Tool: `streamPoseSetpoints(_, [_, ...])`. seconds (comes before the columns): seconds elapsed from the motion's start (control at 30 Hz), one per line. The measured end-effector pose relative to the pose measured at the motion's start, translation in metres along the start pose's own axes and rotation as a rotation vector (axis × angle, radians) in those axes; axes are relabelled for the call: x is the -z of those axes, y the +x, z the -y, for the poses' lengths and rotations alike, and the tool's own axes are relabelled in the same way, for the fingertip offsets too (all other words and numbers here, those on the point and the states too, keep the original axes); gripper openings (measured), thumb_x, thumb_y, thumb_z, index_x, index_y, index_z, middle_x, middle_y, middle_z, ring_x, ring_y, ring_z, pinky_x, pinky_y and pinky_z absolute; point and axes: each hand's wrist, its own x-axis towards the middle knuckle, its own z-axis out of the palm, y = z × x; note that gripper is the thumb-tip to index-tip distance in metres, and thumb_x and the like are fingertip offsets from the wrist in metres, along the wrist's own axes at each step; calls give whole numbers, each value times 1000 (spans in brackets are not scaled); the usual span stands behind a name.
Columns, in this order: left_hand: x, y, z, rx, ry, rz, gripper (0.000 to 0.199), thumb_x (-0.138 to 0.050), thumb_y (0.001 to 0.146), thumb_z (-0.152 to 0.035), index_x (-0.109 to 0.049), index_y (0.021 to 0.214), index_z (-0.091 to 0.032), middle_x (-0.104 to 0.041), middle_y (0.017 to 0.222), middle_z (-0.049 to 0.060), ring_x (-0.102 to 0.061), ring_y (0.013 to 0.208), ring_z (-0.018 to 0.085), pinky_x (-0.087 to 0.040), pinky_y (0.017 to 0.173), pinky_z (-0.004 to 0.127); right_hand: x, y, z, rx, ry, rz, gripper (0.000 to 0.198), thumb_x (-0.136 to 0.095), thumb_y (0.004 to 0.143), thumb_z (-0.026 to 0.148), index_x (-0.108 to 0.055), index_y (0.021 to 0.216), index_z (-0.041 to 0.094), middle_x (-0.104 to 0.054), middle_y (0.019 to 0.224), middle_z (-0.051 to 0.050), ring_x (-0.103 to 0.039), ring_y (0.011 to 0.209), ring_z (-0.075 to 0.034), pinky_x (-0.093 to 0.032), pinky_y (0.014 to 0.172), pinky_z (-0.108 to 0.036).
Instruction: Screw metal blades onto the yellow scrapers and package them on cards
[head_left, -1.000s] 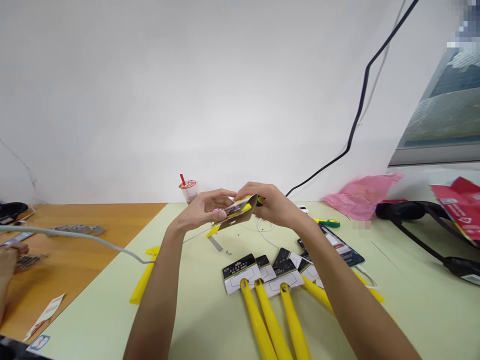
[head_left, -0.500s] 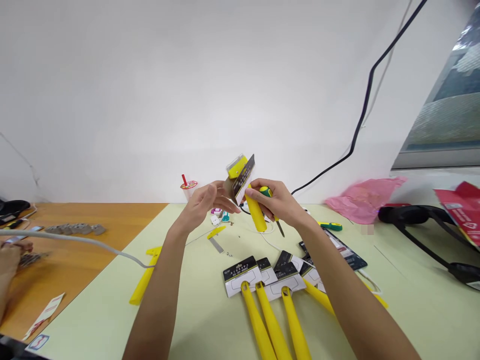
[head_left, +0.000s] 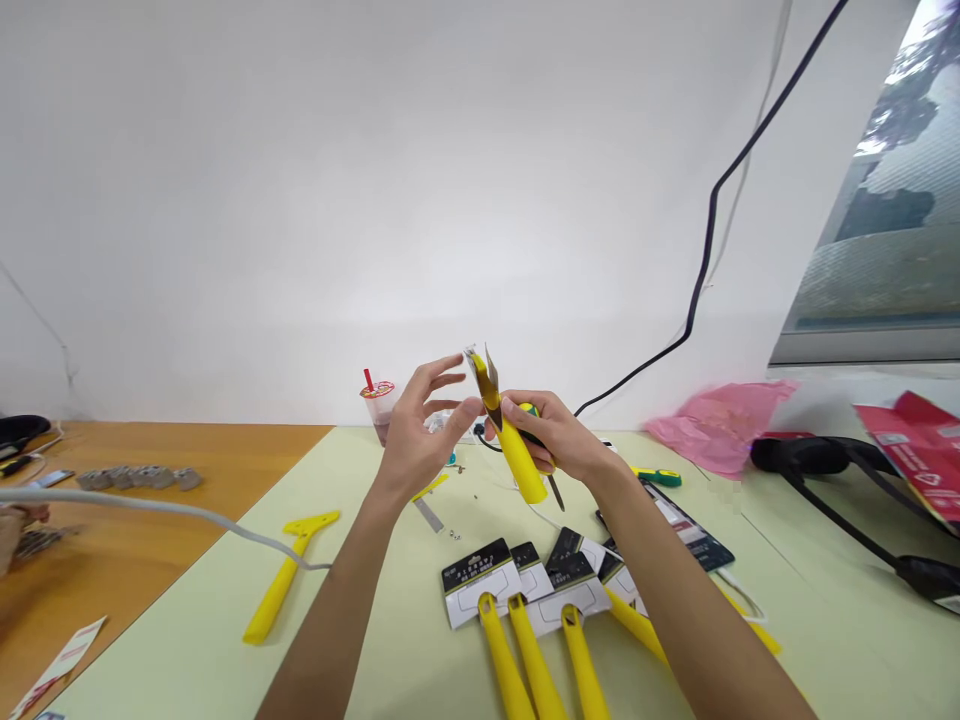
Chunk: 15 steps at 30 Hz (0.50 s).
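Note:
My right hand [head_left: 559, 432] is closed around the handle of a yellow scraper [head_left: 523, 466], which tilts with its head up and to the left. A card seen nearly edge-on stands along the scraper's head. The same hand also keeps a green and yellow screwdriver [head_left: 556, 492], its dark shaft pointing down. My left hand [head_left: 420, 428] is open beside the scraper head, fingers spread; whether the thumb touches the scraper I cannot tell. Below lie several carded yellow scrapers [head_left: 532, 655], handles toward me. Another yellow scraper [head_left: 279, 590], without a card, rests left of my left forearm.
A drink cup with a red straw [head_left: 379, 405] stands near the wall. Small screws [head_left: 455, 535] and a loose blade [head_left: 429, 514] lie mid-table. To the right are a second screwdriver [head_left: 658, 477], a pink bag [head_left: 716, 425] and a black strap-like object [head_left: 814, 455]. A grey cable [head_left: 187, 510] crosses at left.
The held scraper has turned so its card shows edge-on rather than its printed face. My left hand has come away from behind the card, fingers spreading. The view has tilted up slightly.

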Motion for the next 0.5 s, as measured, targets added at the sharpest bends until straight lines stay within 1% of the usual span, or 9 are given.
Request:
streamPoseSetpoints(0.07, [0,-2,-1,2,-20,34,75,-84,92,-56,-55,157,-34,-48,171,14,-54,151,37,-59,112,52,1,0,-1,6,30,28,48,-73,99,66,-72,96,17,-39,45,11,-29,35,-6,-28,35,-19])
streamPoseSetpoints(0.13, [-1,-3,-1,11,-59,90,95,-88,86,-61,-44,166,-38,-39,177,14,-47,157,41,-55,116,57,1,1,-3,10,65,45,47,-78,95,64,-70,97,18,-41,46,11,-30,36,-6,-28,35,-19])
streamPoseSetpoints(0.23, [-3,-5,2,8,-96,177,118,-95,76,-62,-32,173,-39,-38,177,16,-40,161,44,-50,121,62,0,3,-8,11,104,54,46,-81,93,63,-69,96,19,-42,47,11,-29,37,-6,-27,35,-18])
streamPoseSetpoints(0.3, [-6,-7,4,-6,-113,197,123,-97,75,-59,-28,175,-39,-40,175,17,-39,162,44,-49,122,63,0,5,-13,9,122,63,46,-83,92,63,-69,96,19,-43,48,11,-28,38,-5,-27,36,-18])
streamPoseSetpoints(0.37, [-11,-8,4,-16,-124,197,121,-96,77,-57,-27,175,-40,-42,172,17,-40,161,44,-49,122,63,0,6,-17,2,142,71,48,-84,90,64,-71,98,19,-44,50,10,-28,39,-5,-27,36,-18])
streamPoseSetpoints(0.43, [-16,-10,3,-17,-114,192,119,-97,77,-54,-29,174,-41,-42,171,16,-40,160,43,-51,120,62,2,7,-22,-12,148,84,48,-84,89,64,-73,102,19,-47,53,9,-31,40,-6,-28,36,-19])
streamPoseSetpoints(0.5, [-20,-12,2,-14,-80,177,120,-98,76,-52,-29,173,-42,-39,173,15,-36,162,44,-51,120,62,4,8,-26,-12,139,86,47,-86,87,61,-74,103,19,-51,56,7,-37,43,-8,-32,38,-20])
